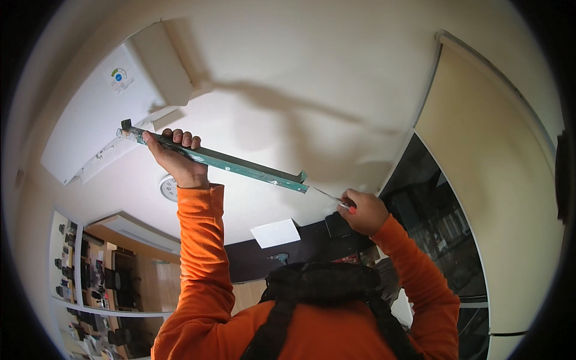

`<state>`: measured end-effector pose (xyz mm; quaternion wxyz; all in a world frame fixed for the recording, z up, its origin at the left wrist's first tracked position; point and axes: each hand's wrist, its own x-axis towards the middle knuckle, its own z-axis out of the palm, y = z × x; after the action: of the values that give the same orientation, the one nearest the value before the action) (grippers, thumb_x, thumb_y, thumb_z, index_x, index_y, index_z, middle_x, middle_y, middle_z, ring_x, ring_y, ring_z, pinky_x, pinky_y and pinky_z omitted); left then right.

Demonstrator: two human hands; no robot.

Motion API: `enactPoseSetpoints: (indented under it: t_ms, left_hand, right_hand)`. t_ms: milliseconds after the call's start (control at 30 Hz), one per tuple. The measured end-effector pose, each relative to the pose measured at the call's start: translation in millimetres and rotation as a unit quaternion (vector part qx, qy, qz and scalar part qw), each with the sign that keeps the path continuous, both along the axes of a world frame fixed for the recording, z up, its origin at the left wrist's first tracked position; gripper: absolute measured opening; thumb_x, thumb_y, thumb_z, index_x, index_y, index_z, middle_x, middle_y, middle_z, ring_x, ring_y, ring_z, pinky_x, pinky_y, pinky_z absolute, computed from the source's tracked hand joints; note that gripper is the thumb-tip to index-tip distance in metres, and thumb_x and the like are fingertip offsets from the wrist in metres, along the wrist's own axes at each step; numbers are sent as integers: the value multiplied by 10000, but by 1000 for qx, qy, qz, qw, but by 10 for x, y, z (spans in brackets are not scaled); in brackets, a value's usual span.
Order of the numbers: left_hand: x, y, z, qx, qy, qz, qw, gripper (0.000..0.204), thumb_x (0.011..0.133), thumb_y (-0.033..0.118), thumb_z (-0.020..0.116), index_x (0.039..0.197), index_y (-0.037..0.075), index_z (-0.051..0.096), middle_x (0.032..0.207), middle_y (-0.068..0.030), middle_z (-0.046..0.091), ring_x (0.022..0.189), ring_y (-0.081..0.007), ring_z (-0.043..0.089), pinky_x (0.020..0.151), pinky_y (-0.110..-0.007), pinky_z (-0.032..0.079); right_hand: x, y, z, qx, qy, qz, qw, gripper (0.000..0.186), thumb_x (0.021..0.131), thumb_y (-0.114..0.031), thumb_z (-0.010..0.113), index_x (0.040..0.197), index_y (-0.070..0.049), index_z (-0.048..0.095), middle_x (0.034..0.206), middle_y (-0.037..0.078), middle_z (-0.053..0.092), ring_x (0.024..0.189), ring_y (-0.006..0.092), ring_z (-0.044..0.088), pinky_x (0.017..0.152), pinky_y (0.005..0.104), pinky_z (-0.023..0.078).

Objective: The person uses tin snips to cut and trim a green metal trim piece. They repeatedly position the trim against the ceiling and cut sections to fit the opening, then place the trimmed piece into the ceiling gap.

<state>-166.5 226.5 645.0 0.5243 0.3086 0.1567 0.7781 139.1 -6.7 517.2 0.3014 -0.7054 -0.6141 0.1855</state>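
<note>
A long green metal bar point(240, 166) with small upturned tabs at both ends slopes down to the right. My left hand point(174, 153) is closed around it near its upper left end, thumb on the near side and fingers over the top. In my right hand point(367, 211) is a screwdriver point(327, 194) with a thin shaft and some red on its handle. Its tip points at the bar's lower right end; whether the two touch, I cannot tell. White patches mark the bar's face.
A white wall-mounted air conditioner point(108, 96) hangs at the upper left, near a round clock point(169, 188). Below lies a dark desk point(240, 258) with a white sheet point(276, 233) and a power drill point(279, 258). A beige roller blind point(492, 162) and dark window point(426, 204) stand right.
</note>
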Motion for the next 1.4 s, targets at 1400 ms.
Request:
enactPoseSetpoints:
  t_ms: [1400]
  left_hand:
    - [-743, 349, -760, 25, -191, -50, 980, 621, 1017, 718, 444, 939, 105, 512, 678, 6, 436, 561, -114, 425, 502, -258, 422]
  right_hand:
    - [-251, 380, -106, 27, 232, -11, 972, 308, 946, -257, 687, 1147, -25, 671, 1057, 158, 714, 964, 231, 662, 883, 359, 519]
